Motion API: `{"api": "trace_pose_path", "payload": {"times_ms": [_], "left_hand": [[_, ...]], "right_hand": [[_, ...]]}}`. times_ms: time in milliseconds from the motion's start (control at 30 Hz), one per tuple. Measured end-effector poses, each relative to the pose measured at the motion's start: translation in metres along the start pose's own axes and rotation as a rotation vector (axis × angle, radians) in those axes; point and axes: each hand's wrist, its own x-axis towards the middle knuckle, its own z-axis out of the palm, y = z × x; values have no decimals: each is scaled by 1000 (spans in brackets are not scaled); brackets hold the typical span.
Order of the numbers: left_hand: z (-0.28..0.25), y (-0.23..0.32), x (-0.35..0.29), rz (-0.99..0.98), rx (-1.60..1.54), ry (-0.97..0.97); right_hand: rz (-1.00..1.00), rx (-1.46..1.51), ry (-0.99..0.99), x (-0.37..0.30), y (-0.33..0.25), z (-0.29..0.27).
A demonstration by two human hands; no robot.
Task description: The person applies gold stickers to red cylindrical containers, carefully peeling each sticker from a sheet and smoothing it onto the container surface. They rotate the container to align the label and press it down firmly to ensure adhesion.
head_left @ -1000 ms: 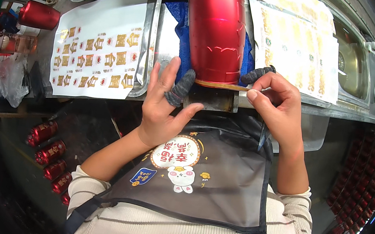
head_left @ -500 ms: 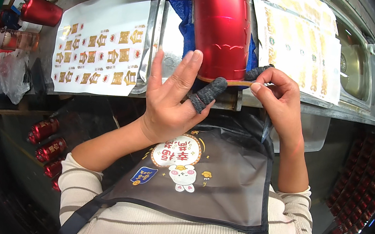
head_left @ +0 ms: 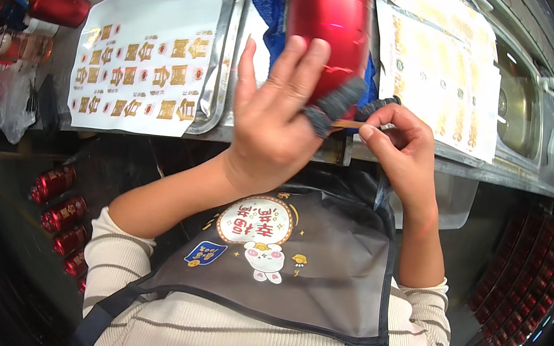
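A glossy red bottle lies in front of me on a blue cloth, its near end toward me. My left hand rests against its left side with the fingers stretched out. The thumb, in a dark grey knitted finger cover, presses at the bottle's near end. My right hand is closed, pinching the end of a thin gold strip between thumb and finger. Another grey finger cover shows on that hand beside the bottle. The strip's other end is hidden under my left thumb.
To the left, a sheet of gold character decals lies on a metal tray. More gold decal sheets lie right, beside a metal basin. Another red bottle and a plastic bag are far left. Red bottles stand below the bench.
My left hand has moved up and right, its fingers now against the bottle and its thumb over the near end. The right hand still pinches the strip, having shifted slightly left.
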Motion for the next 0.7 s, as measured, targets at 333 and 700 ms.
{"api": "trace_pose_path", "payload": {"times_ms": [333,700], "left_hand": [[-25,-13,-64,-174,-190,-179],[-27,-11,-32,54,-16,-224]], "right_hand": [[-43,47,28,-11,-8,0],[-20,115,37,-5,0,-2]]}}
